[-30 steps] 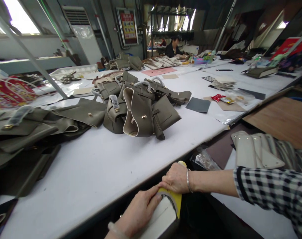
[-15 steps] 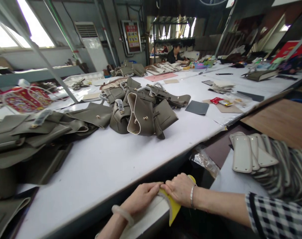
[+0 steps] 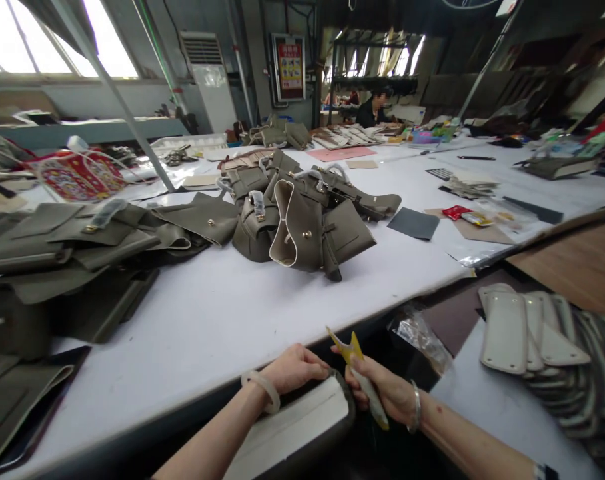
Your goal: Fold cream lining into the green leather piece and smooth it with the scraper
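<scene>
Nearest, low in view: the white-faced block (image 3: 292,427), with a dark cover around its far end, lies slanted between my forearms, just off the table edge. My left hand (image 3: 295,370) is on its far end, fingers bent down at the dark rim; whether they pinch it I cannot tell. Pale bangle (image 3: 262,390) on that wrist.

My right hand (image 3: 382,390) is closed round the yellow piece (image 3: 353,350), just beside the block's far end. Two points of the piece stick up past my fingers, its lower end showing below them. Silver bangle (image 3: 416,407) on this wrist.

Right side: crumpled clear plastic (image 3: 422,337), then pale panels (image 3: 505,330) overlapping in a fanned pile, small holes or studs at their corners.

On the white table (image 3: 192,333): a heap of olive-grey pieces (image 3: 82,240) to the left; mid-table, an olive-grey bag (image 3: 307,233), mouth gaping, metal stud on its front, leaning among others. No brand legible on it. Right of it, a dark square (image 3: 413,223), then a red packet (image 3: 455,212) touching a yellow one; print too small.

Farther: red patterned bag (image 3: 77,173) at left, pink sheet (image 3: 335,153) centre. A person (image 3: 370,113) in dark clothing beyond. Framed red poster (image 3: 290,67) on the wall: heading in characters, too blurred to read.
</scene>
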